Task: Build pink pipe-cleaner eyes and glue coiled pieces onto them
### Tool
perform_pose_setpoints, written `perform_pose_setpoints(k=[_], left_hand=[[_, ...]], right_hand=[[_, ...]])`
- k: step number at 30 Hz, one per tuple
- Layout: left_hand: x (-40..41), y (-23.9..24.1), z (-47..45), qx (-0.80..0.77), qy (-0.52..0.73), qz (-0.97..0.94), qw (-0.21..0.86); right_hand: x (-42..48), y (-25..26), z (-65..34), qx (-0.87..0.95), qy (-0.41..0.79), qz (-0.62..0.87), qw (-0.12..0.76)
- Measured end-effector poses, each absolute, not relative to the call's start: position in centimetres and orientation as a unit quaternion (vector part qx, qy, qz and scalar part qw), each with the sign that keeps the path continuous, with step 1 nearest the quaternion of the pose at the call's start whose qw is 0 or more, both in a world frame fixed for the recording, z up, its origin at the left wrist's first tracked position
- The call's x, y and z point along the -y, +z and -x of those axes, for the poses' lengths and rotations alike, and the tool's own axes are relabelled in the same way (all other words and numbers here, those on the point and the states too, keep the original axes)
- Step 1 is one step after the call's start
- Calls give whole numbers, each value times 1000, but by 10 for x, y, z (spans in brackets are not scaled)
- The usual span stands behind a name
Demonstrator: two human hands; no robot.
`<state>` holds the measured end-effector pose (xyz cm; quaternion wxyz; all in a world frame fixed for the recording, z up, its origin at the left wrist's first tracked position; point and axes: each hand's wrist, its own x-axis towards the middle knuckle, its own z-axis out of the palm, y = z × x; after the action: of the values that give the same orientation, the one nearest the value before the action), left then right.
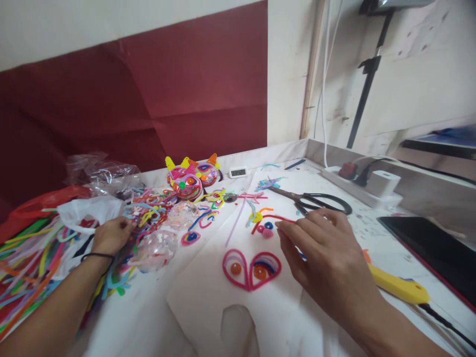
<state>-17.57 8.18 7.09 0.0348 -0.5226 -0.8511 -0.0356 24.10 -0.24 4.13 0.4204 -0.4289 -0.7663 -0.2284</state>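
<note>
My left hand (113, 237) reaches to a pile of short coloured pipe cleaners (150, 214) beside a white plastic bag (92, 210); its fingers curl closed, their tips partly hidden. My right hand (322, 248) hovers above white paper (208, 297) with fingers bent together; whatever they pinch is hidden. Left of it lies a heart-like pair of pink-outlined pipe cleaner eyes (251, 285) with orange centres. Just above are small pink and blue coils (266, 229) and a bent red pipe cleaner (278, 216). Black-handled scissors (323, 201) lie behind my right hand.
A yellow glue gun (399, 283) with a cord and a black tablet-like device (435, 253) lie at right. A power strip (360, 188) runs along the edge. Decorated animal heads (186, 183) and a small digital display (238, 172) stand behind. Long pipe cleaners (33, 277) fill the left.
</note>
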Motion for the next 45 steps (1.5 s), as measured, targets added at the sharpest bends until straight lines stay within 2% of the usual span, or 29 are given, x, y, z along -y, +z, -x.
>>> perform_pose_setpoints(k=[9,16,18,24,27,33,45], left_hand=[[-78,71,175,828,-39,555,68],[-67,78,137,767,-121,604,179],[-62,76,113,724,-153,652,166],[-40,53,35,533,-172,829,-16],[-35,39,16,477,-200,853,-67],[-42,26,10,477,-225,847,-70],[-42,12,21,500,-363,786,13]], right_hand=[[1,43,-242,755,-238,435,430],[-1,45,-246,727,-261,465,432],[-2,46,-247,719,-263,473,436],[-3,46,-248,717,-257,478,438],[-3,45,-249,717,-257,481,434],[-4,44,-250,716,-253,488,430],[-10,43,-255,705,-260,501,429]])
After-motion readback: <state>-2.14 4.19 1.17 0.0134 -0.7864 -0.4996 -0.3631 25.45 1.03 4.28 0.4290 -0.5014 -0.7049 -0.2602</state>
